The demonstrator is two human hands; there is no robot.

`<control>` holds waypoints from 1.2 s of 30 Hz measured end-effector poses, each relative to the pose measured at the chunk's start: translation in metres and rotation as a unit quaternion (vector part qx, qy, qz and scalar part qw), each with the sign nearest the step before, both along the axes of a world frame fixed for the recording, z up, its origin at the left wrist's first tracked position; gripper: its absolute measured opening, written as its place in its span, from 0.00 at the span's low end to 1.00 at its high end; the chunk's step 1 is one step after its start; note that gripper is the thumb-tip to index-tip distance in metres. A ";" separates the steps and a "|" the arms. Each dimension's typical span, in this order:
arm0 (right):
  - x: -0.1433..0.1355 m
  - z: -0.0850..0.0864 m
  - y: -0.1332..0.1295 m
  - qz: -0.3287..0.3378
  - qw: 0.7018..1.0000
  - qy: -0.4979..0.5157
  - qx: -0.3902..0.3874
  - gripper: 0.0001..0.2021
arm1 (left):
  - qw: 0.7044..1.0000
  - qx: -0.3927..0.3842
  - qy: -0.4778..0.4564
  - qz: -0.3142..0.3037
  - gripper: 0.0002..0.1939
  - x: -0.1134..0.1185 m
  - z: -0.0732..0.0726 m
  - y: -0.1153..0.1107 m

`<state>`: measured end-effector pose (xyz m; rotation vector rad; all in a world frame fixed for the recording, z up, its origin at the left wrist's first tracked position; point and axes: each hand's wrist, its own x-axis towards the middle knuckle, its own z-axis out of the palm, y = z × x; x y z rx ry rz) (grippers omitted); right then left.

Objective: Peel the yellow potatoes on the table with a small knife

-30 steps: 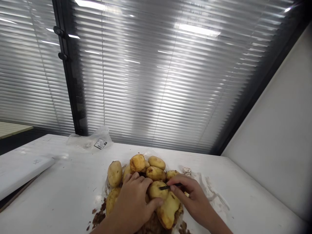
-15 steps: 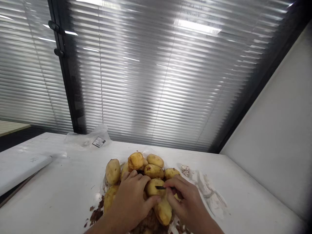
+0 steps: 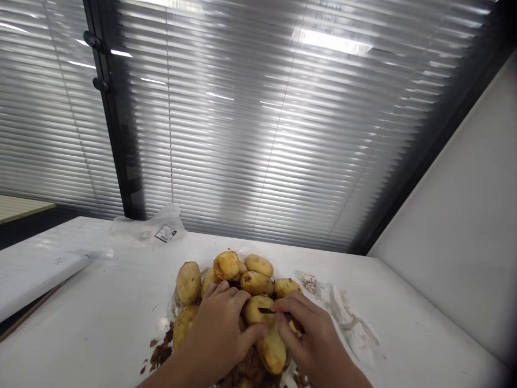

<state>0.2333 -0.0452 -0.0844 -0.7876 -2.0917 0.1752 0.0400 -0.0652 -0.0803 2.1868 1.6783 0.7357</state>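
Head; right fingers point(image 3: 294, 306) pinch partly hidden dark tool point(image 3: 265, 311); left fingers point(image 3: 239, 297) clasp potato point(image 3: 254, 319)

Lighting bright, cool white. Hot strip of glare high on the blinds point(image 3: 226, 134), thinner streaks upper left, pale vertical sheen down the middle. Window frame point(image 3: 111, 116) reads near-black. White tabletop point(image 3: 117, 307) fairly even, some washed-out patches. Wall point(image 3: 456, 210) dull grey, right-hand corners vignetted dark. Wide-angle distortion: straight lines splay outward. Potatoes point(image 3: 257, 283) exposed OK, fine texture soft. Label print point(image 3: 165, 233) unreadable.
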 end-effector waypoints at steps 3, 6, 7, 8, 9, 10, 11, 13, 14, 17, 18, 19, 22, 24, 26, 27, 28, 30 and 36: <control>0.001 0.000 0.001 -0.012 1.000 0.003 0.014 0.09 | 1.000 0.000 -0.003 0.004 0.14 0.000 0.000 0.001; 0.001 -0.001 0.002 0.009 1.000 0.007 -0.009 0.09 | 1.000 -0.002 -0.002 0.003 0.14 0.000 -0.001 0.002; 0.002 -0.001 0.002 0.011 1.000 0.005 -0.008 0.09 | 1.000 -0.002 -0.002 0.001 0.14 0.000 -0.001 0.002; 0.002 -0.002 0.002 0.006 1.000 0.004 0.001 0.09 | 1.000 -0.003 -0.002 -0.001 0.14 0.000 -0.001 0.002; 0.002 -0.002 0.002 -0.002 1.000 0.003 0.008 0.09 | 1.000 -0.003 -0.003 -0.001 0.14 0.000 -0.001 0.002; 0.002 -0.002 0.003 -0.009 1.000 0.004 0.008 0.09 | 1.000 -0.004 -0.003 0.000 0.15 0.000 -0.001 0.002; 0.002 -0.002 0.003 -0.008 1.000 0.007 -0.001 0.09 | 1.000 -0.005 -0.002 0.002 0.15 0.000 -0.001 0.002; 0.002 -0.002 0.003 0.013 0.999 0.005 -0.033 0.09 | 1.000 -0.011 0.001 0.004 0.15 0.000 0.001 0.001; 0.003 -0.002 0.003 0.023 0.999 0.001 -0.042 0.09 | 1.000 -0.014 0.002 0.003 0.14 0.001 0.002 0.001; 0.003 -0.002 0.004 0.004 1.000 0.004 -0.022 0.09 | 1.000 -0.015 0.001 0.001 0.14 0.001 0.004 0.000; 0.003 -0.002 0.005 -0.004 1.000 0.008 -0.023 0.09 | 1.000 -0.013 0.002 0.002 0.14 0.001 0.004 0.000; 0.003 -0.002 0.005 -0.006 0.999 0.012 -0.034 0.09 | 1.000 -0.010 0.002 0.005 0.14 0.001 0.004 0.000; 0.003 -0.002 0.005 0.014 0.998 0.008 -0.066 0.08 | 1.000 -0.008 0.004 0.003 0.14 0.001 0.002 0.001; 0.004 -0.002 0.006 0.004 0.999 0.010 -0.049 0.09 | 1.000 -0.006 0.003 0.003 0.14 0.000 0.001 0.001; 0.004 -0.002 0.007 -0.006 0.999 0.017 -0.050 0.09 | 1.000 -0.002 0.003 0.005 0.14 0.000 0.001 0.000; 0.005 -0.003 0.008 -0.002 0.998 0.019 -0.064 0.09 | 1.000 -0.002 0.003 0.005 0.14 0.001 0.001 0.000; 0.005 -0.004 0.009 0.007 0.997 0.018 -0.079 0.09 | 1.000 -0.003 0.003 0.004 0.14 0.001 0.001 0.000; 0.006 -0.005 0.009 0.017 0.996 0.013 -0.091 0.08 | 1.000 -0.006 0.004 0.001 0.14 0.001 0.002 -0.001; 0.008 -0.004 0.011 0.015 0.993 0.026 -0.112 0.09 | 1.000 -0.008 0.001 0.006 0.14 0.001 0.003 -0.001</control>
